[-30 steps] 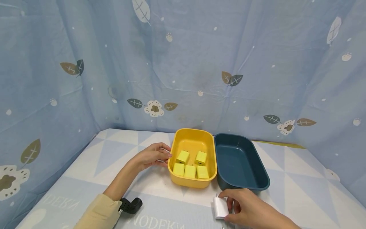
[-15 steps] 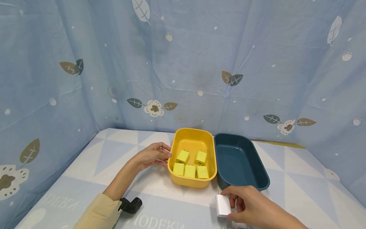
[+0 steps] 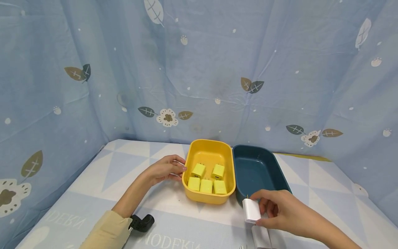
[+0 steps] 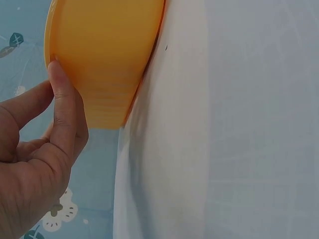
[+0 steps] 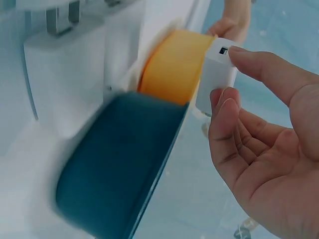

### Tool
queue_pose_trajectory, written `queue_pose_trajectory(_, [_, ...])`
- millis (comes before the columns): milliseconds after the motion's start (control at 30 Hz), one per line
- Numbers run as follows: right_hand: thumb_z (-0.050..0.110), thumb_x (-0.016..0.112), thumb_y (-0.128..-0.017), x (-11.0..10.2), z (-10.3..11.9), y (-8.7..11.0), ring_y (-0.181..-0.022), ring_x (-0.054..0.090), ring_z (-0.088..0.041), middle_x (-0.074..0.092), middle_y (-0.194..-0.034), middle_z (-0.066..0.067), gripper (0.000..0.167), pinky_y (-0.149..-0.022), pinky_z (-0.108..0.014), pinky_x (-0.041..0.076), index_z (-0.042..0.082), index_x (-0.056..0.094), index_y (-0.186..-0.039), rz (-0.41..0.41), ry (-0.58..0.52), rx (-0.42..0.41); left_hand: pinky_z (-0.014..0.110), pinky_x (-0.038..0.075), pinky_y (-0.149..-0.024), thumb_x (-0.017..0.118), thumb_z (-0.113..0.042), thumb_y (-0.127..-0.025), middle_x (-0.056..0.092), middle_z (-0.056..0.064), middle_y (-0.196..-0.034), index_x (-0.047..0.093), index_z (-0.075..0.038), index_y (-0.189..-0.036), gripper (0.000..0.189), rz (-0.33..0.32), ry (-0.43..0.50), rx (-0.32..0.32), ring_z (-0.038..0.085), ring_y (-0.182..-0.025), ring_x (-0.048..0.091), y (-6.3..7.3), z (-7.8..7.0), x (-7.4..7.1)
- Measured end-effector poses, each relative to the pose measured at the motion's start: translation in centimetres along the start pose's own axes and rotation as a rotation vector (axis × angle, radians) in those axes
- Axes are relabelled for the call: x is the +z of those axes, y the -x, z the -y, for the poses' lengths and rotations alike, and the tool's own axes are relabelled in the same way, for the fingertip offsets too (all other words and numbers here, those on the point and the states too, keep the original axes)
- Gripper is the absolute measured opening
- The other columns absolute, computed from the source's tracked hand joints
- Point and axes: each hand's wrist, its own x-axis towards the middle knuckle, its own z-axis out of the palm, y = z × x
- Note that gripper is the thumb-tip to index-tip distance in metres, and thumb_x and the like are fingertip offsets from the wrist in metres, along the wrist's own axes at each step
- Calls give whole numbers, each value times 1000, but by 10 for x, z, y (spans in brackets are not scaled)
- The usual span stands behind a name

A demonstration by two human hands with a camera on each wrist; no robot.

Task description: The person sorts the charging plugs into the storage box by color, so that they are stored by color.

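At the far left, a beige sleeve point(image 3: 105, 231) was worn on the left forearm, with a black device point(image 3: 142, 223) fastened near the wrist. Farther along, the left hand point(image 3: 166, 170) was set against the left side of the yellow box point(image 3: 206, 198); the rim was lightly gripped at the thumb and fingertips, probably so that the box would be kept from sliding. How far the rim was reached over on the inside could not be told.

In that box five yellow adapters point(image 3: 206, 186) were held, three lined up along the near wall and two placed behind them. The prongs, where visible, were pointed toward the far side, an order perhaps chosen for neatness and to save room. Close against the box's right side, the dark blue box point(image 3: 256, 173) was set, seemingly so that both could be reached alike.

Before its near end, a white adapter point(image 3: 251, 210) was pinched between the thumb and fingers of the right hand point(image 3: 281, 211). The port end was turned toward the person and the prongs away, presumably because the body was most easily grasped by its ends. It was thus held just left of the right palm, well apart from the left hand, with the yellow box between. Just below it in the head view, a second white adapter point(image 3: 261, 237) was seen on the tabletop point(image 3: 168, 204).
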Motion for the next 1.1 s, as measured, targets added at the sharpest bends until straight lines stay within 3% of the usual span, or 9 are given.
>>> queue_pose_trajectory(433, [28,82,-83,-21,-24,-8,-65,54,-5,60,-83,12,46,-56,-22,50,7,63,-119,-91,66,-32,30,60,-71,64,-6,-95,63,15,-99,49,4,-124,34,29,35,5,20,-74,65,0,1,-1])
queue_pose_trajectory(800, [28,81,-84,-30,-39,-18,-63,57,-8,61,-82,7,51,-57,-24,52,0,61,-121,-95,43,35,30,60,-72,65,-8,-96,63,15,-99,49,4,-124,35,23,27,9,21,-75,65,-1,2,-2])
queue_pose_trajectory(1100, [23,81,-84,-23,-55,-27,-62,55,-7,60,-82,6,51,-58,-24,51,-3,61,-122,-78,21,80,30,60,-73,65,-8,-95,63,15,-99,50,3,-124,34,10,28,-3,21,-75,65,0,1,-1])
